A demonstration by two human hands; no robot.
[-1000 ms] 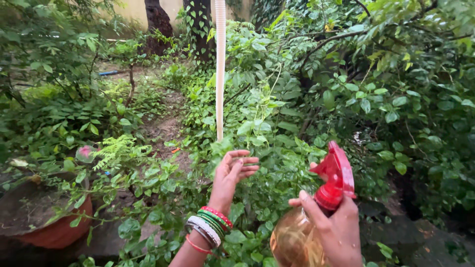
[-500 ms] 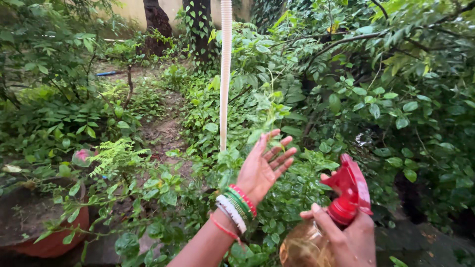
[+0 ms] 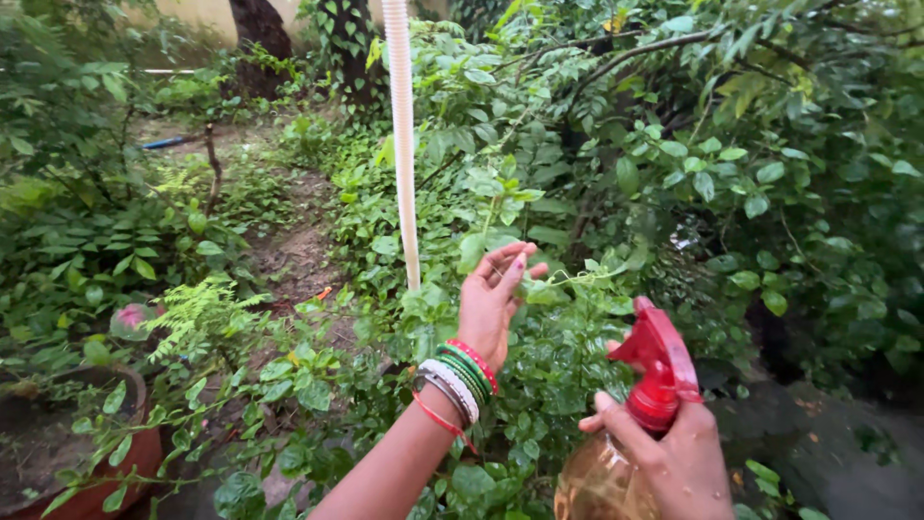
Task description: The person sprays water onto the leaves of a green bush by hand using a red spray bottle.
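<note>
While right hand (image 3: 674,453) fingers grip amber spray bottle (image 3: 602,486), red trigger head; left hand (image 3: 493,294) fingers curled, apparently touching leafy stem (image 3: 577,279)

One head-worn camera looks forward and down, close over leafy bushes (image 3: 577,193).

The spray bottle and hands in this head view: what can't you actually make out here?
- Spray bottle: its base is cut off by the bottom edge; the right hand covers its neck.
- Left hand: whether the fingertips pinch a leaf or only touch the foliage is unclear.
- White hose: top cut off by the upper edge, lower end hidden in leaves.
- Clay pot: cut off at the corner.
</note>
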